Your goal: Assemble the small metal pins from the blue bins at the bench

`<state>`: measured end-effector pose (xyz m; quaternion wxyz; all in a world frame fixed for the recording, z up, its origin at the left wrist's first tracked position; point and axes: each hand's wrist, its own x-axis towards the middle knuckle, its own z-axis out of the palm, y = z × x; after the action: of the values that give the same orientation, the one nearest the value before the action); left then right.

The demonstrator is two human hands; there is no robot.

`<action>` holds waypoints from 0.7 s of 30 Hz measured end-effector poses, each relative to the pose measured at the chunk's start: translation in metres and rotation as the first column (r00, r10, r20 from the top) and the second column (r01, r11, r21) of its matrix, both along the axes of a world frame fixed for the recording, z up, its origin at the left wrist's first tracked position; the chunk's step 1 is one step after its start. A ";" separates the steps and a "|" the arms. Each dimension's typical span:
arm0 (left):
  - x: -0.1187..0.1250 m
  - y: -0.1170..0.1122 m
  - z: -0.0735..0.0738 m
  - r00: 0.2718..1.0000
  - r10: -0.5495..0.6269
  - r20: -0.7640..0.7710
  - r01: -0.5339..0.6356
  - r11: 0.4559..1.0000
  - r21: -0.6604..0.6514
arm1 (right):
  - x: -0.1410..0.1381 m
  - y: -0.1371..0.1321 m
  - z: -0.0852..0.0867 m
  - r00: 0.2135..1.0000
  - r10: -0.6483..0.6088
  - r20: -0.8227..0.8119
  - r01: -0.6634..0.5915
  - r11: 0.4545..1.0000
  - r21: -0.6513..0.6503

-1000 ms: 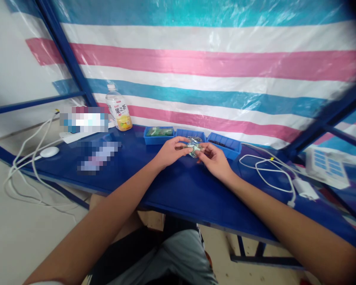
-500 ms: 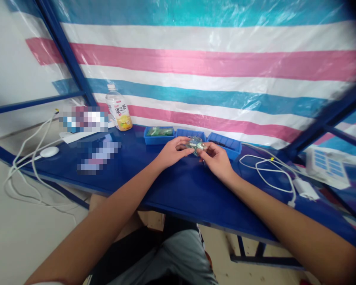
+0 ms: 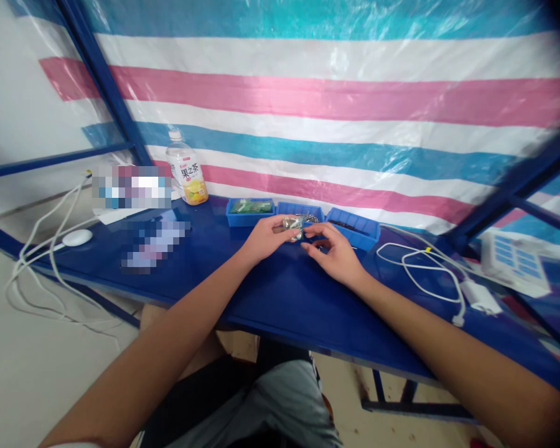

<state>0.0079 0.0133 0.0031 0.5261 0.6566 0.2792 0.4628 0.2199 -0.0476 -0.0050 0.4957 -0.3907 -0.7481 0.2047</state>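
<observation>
Clear crinkled plastic: a packet with something shiny inside is pinched in your left hand at 12 o'clock, just above the table and in front of the middle blue tray. Your right hand is spread loose at the packet's 3 o'clock; I cannot tell whether it touches. You look mid-handling, and any further move calls for a fine fingertip pinch. A drink bottle stands at 10 o'clock, a white cable lies at 2, and a striped tarp hangs behind.
</observation>
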 end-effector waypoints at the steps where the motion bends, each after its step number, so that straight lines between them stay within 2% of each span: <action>1: 0.000 0.002 0.000 0.999 0.040 0.004 -0.040 0.999 0.004 | 0.001 0.000 0.000 1.000 -0.020 0.010 0.020 1.000 0.008; 3: -0.002 0.005 0.000 0.991 0.131 -0.007 -0.131 0.990 0.054 | 0.001 0.000 0.001 0.998 -0.030 0.052 0.028 0.999 0.026; 5: -0.004 0.008 0.002 0.967 0.251 -0.034 -0.241 0.953 0.182 | 0.001 -0.003 0.003 0.994 -0.015 0.112 0.009 0.999 0.050; 7: -0.011 0.012 0.007 0.915 0.396 -0.076 -0.341 0.861 0.379 | 0.000 -0.006 0.004 0.983 0.001 0.183 -0.015 0.997 0.074; 10: -0.027 0.019 0.017 0.814 0.567 -0.124 -0.365 0.666 0.650 | 0.000 -0.010 0.007 0.954 -0.002 0.298 -0.032 0.994 0.109; 12: -0.040 0.028 0.021 0.748 0.652 -0.127 -0.389 0.584 0.713 | 0.001 -0.010 0.008 0.920 -0.050 0.389 -0.008 0.989 0.144; 14: -0.051 0.037 0.020 0.649 0.741 -0.173 -0.417 0.537 0.733 | 0.004 -0.008 0.008 0.865 -0.123 0.486 0.030 0.980 0.194; 16: -0.057 0.044 0.015 0.522 0.802 -0.291 -0.435 0.544 0.717 | 0.007 -0.005 0.008 0.803 -0.188 0.566 0.061 0.970 0.236; 18: -0.057 0.047 0.007 0.414 0.794 -0.446 -0.443 0.604 0.663 | 0.010 -0.002 0.009 0.752 -0.235 0.616 0.087 0.961 0.261; 20: -0.054 0.045 0.002 0.374 0.764 -0.526 -0.431 0.645 0.631 | 0.014 0.000 0.011 0.712 -0.289 0.640 0.131 0.950 0.283; 21: -0.052 0.042 0.001 0.369 0.771 -0.519 -0.427 0.637 0.643 | 0.017 0.000 0.014 0.696 -0.323 0.641 0.161 0.941 0.298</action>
<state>-0.0443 0.0557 0.0039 -0.0031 0.7241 0.5946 0.3495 0.2365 -0.0475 0.0092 0.2491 -0.4768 -0.8365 -0.1038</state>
